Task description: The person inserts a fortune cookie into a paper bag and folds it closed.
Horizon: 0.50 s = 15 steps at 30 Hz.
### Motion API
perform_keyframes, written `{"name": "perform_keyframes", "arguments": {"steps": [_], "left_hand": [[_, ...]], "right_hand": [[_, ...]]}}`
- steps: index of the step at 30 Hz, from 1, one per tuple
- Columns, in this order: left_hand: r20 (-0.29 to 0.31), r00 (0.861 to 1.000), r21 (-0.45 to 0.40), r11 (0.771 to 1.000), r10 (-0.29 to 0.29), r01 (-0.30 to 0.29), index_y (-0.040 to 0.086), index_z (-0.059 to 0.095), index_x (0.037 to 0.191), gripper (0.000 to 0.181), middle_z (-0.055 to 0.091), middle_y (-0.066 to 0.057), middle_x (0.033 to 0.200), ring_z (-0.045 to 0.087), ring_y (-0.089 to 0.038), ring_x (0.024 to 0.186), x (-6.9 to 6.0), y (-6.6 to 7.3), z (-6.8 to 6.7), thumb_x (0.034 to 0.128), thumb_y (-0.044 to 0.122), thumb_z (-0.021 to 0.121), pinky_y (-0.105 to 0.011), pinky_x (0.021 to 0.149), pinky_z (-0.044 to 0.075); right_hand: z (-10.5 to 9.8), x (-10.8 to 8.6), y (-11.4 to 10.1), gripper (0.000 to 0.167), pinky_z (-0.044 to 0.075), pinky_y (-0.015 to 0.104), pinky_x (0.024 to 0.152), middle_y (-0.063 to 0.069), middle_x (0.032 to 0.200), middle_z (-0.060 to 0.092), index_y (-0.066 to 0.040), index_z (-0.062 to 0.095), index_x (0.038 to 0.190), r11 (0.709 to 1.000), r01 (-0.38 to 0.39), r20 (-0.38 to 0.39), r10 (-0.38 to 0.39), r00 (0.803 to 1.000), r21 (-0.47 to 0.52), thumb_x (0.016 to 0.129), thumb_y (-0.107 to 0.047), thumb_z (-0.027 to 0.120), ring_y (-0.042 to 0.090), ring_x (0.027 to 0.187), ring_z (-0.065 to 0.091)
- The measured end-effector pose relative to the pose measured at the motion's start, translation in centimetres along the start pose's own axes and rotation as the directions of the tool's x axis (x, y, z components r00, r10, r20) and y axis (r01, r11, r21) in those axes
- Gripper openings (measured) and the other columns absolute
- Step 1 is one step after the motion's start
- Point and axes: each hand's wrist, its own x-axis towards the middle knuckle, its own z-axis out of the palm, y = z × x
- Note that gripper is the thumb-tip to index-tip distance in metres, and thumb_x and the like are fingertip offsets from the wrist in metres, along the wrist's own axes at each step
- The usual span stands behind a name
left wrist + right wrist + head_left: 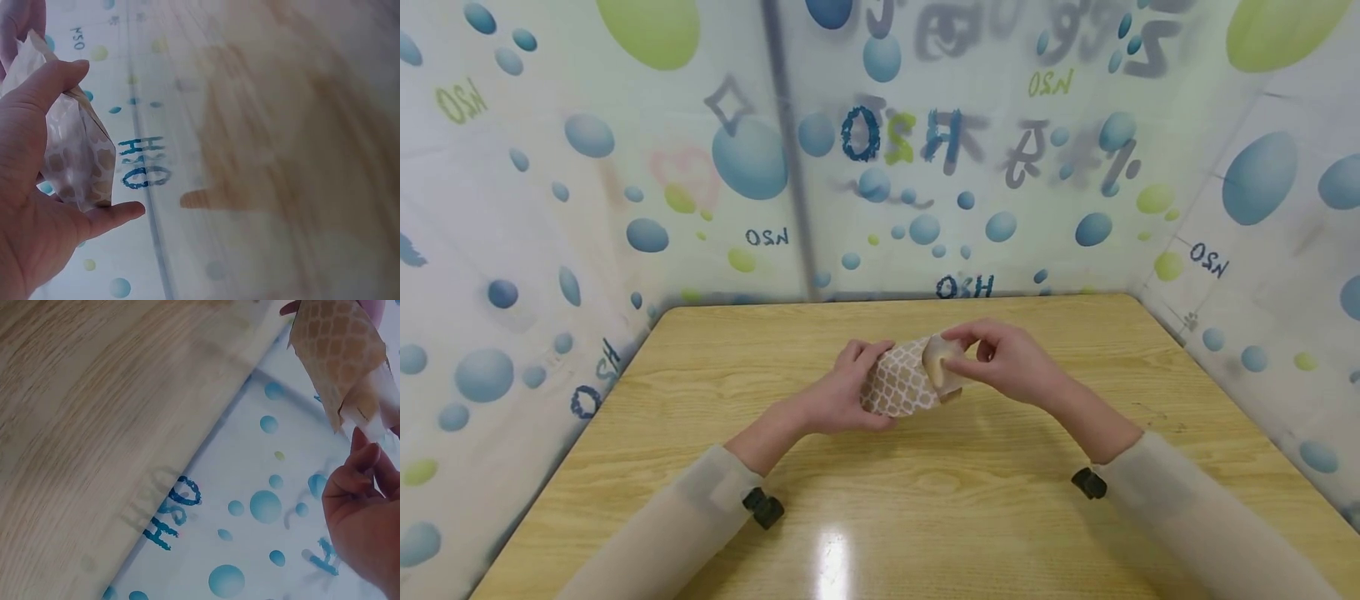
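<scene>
A patterned paper bag (897,385) with a white lattice print on tan is held above the table, tilted, its mouth toward the right. My left hand (837,396) grips the bag's left end between thumb and fingers; the left wrist view shows the bag (78,153) lying in that hand (31,212). At the mouth, my right hand (1011,360) pinches a pale, see-through piece (942,365) with thumb and fingertips. In the right wrist view this pale piece (367,425) stands out of the bag's end. What lies inside the bag is hidden.
Below both hands spreads a wood-grain table (925,517) with a glossy light reflection near its front. A white curtain (880,225) printed with blue and green bubbles hangs along the back and both sides. A small black device (763,507) is strapped at the left wrist, another (1088,483) at the right.
</scene>
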Motion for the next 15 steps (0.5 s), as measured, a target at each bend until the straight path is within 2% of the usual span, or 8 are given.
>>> {"name": "perform_keyframes", "arguments": {"steps": [7,10,15], "left_hand": [[-0.012,1.000,0.010,1.000,-0.005,0.005,0.015,0.023,0.174,0.114,0.032,-0.015,0.158,0.043,-0.030,0.137,0.0,0.1,0.2,0.0859,0.034,0.093,-0.052,0.118,0.047],[-0.014,1.000,0.010,1.000,-0.009,0.009,0.016,0.023,0.174,0.114,0.032,-0.015,0.158,0.043,-0.030,0.137,0.0,0.1,0.2,0.0862,0.034,0.093,-0.051,0.118,0.047],[-0.021,1.000,0.003,1.000,-0.015,0.015,0.017,0.020,0.175,0.116,0.032,-0.015,0.158,0.042,-0.031,0.140,-0.1,0.0,0.1,0.0863,0.035,0.093,-0.053,0.120,0.046]], "right_hand": [[1.3,-0.1,-0.4,0.038,0.051,0.029,0.064,0.007,0.113,0.076,-0.011,0.078,0.136,0.998,0.053,-0.018,-0.054,0.998,-0.030,0.101,-0.026,0.081,0.016,0.077,0.058],[1.5,-0.2,-0.4,0.040,0.051,0.029,0.064,0.008,0.115,0.075,-0.011,0.076,0.138,0.998,0.046,-0.016,-0.047,0.999,-0.031,0.101,-0.026,0.081,0.016,0.078,0.059],[0.8,-0.6,-0.1,0.051,0.053,0.030,0.066,0.012,0.124,0.075,-0.016,0.068,0.151,0.999,0.026,-0.028,-0.025,0.999,0.026,0.103,-0.028,0.079,0.020,0.083,0.063]]}}
